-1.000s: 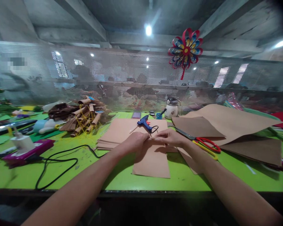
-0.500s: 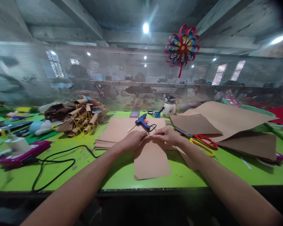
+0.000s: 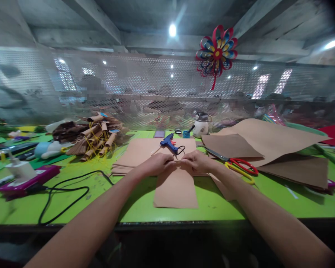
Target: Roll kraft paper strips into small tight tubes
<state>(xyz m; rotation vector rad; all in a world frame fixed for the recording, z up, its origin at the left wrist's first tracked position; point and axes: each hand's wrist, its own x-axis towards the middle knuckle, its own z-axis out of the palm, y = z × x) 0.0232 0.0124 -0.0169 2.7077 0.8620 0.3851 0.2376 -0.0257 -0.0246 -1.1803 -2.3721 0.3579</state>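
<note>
A small brown paper sheet [image 3: 176, 190] lies on the green table [image 3: 72, 201] in front of me. My left hand [image 3: 156, 163] and my right hand [image 3: 197, 162] meet at its far edge, fingers curled and pinching that edge. Just behind the hands lies a stack of brown paper sheets [image 3: 136, 152] with a blue glue gun [image 3: 169, 143] resting on it. Red and yellow scissors [image 3: 240, 166] lie to the right of my right hand.
A pile of rolled brown paper pieces [image 3: 95, 136] sits at the back left. A black cable [image 3: 67, 193] runs to a pink power strip [image 3: 30, 180]. Large brown sheets [image 3: 268, 143] cover the right. A white jar [image 3: 201, 126] stands by the mesh screen [image 3: 128, 89]; a paper pinwheel [image 3: 216, 48] hangs above.
My hands have come closer together and lower over the sheet's far edge. The sheet has shifted slightly left and lies flatter on the table.
</note>
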